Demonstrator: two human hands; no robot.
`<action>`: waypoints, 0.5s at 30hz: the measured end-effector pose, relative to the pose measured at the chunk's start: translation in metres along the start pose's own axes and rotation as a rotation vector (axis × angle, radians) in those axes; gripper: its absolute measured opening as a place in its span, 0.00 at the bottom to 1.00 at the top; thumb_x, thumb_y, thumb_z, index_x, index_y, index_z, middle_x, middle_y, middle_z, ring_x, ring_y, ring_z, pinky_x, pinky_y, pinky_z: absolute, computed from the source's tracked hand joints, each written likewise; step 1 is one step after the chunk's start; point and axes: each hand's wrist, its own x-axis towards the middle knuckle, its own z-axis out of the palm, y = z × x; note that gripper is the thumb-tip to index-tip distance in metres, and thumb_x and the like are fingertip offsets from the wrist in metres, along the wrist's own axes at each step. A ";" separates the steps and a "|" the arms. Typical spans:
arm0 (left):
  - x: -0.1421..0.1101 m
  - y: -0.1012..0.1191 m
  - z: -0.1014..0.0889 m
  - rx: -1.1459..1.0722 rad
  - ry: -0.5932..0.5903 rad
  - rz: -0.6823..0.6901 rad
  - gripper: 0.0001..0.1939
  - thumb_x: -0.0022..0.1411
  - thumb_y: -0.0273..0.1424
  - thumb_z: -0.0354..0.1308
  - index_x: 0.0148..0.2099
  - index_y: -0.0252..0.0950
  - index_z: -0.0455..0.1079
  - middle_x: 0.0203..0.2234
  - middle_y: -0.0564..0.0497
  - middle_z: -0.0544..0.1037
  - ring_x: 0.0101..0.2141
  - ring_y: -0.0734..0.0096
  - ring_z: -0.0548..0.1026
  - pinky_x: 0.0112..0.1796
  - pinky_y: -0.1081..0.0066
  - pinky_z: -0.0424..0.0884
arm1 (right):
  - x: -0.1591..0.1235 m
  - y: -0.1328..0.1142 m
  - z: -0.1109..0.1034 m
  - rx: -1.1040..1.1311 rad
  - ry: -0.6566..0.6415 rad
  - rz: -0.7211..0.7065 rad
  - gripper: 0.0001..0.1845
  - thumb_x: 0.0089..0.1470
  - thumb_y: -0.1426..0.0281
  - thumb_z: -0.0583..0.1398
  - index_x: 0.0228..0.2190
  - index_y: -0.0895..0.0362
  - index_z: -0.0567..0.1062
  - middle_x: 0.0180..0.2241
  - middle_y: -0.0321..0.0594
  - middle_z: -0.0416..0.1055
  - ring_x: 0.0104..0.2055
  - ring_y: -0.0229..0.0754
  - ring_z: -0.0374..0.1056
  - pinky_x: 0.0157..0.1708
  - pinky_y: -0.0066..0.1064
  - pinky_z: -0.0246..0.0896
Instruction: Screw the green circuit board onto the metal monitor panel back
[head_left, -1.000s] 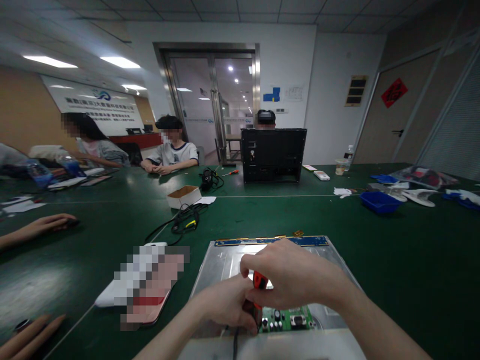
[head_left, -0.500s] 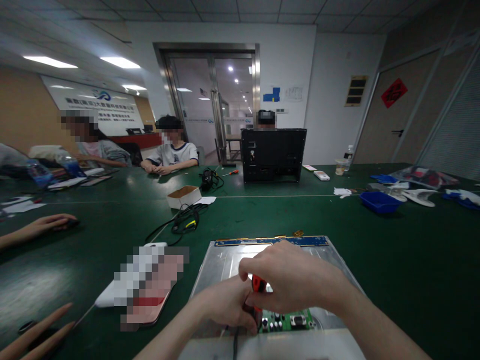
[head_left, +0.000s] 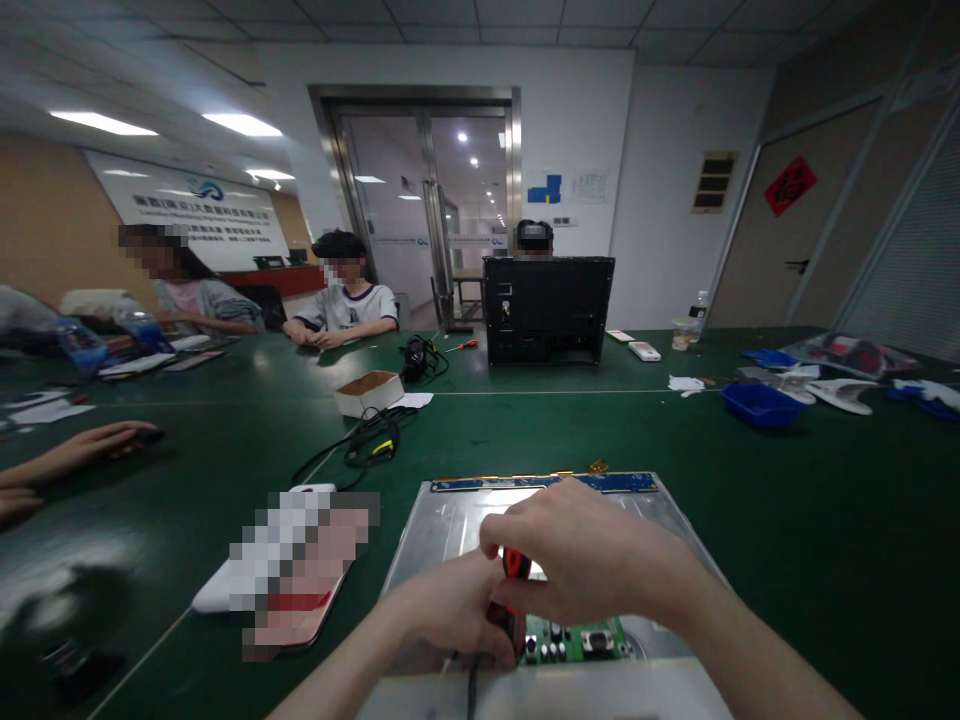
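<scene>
My right hand (head_left: 577,560) is closed round the red and black handle of a screwdriver (head_left: 514,565), which stands roughly upright. Its tip is hidden behind my fingers. Just below and to the left, my left hand (head_left: 465,610) is closed beside the screwdriver's lower end, over the edge of a green circuit board (head_left: 574,643). What its fingers grip, if anything, is hidden. The board lies on the near part of a silvery metal panel (head_left: 442,530) with a blue strip (head_left: 544,483) along its far edge. A dark cable (head_left: 472,685) runs down from beneath my left hand.
Left of the panel lie a white object (head_left: 225,585) and a pink phone-like object (head_left: 307,610). Beyond are black cables (head_left: 367,435), an open box (head_left: 367,394) and a black monitor (head_left: 550,310). A blue tray (head_left: 763,404) stands right. A co-worker's hand (head_left: 112,440) rests left.
A co-worker's hand at the lower left has drawn back toward the left edge; a dark object remains there, blurred. My own hands and the screwdriver have hardly moved.
</scene>
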 end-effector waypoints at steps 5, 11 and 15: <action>0.001 -0.002 0.000 0.032 -0.003 -0.008 0.07 0.47 0.29 0.69 0.33 0.37 0.79 0.29 0.54 0.78 0.31 0.65 0.74 0.26 0.74 0.62 | 0.000 0.000 -0.001 0.000 0.004 0.001 0.06 0.55 0.67 0.61 0.35 0.55 0.74 0.32 0.37 0.78 0.30 0.40 0.70 0.26 0.29 0.46; 0.002 -0.004 0.002 0.021 0.016 0.032 0.07 0.47 0.30 0.69 0.31 0.37 0.78 0.27 0.55 0.78 0.31 0.65 0.74 0.27 0.74 0.64 | -0.001 0.001 0.000 0.000 0.013 -0.016 0.05 0.54 0.68 0.61 0.35 0.55 0.74 0.30 0.35 0.78 0.30 0.39 0.70 0.25 0.29 0.46; 0.001 -0.003 0.002 0.001 0.016 0.020 0.06 0.48 0.31 0.69 0.30 0.37 0.77 0.27 0.56 0.78 0.30 0.66 0.74 0.26 0.75 0.63 | -0.001 0.002 0.001 -0.016 0.005 -0.018 0.06 0.55 0.67 0.61 0.36 0.54 0.73 0.31 0.36 0.78 0.30 0.39 0.70 0.24 0.29 0.45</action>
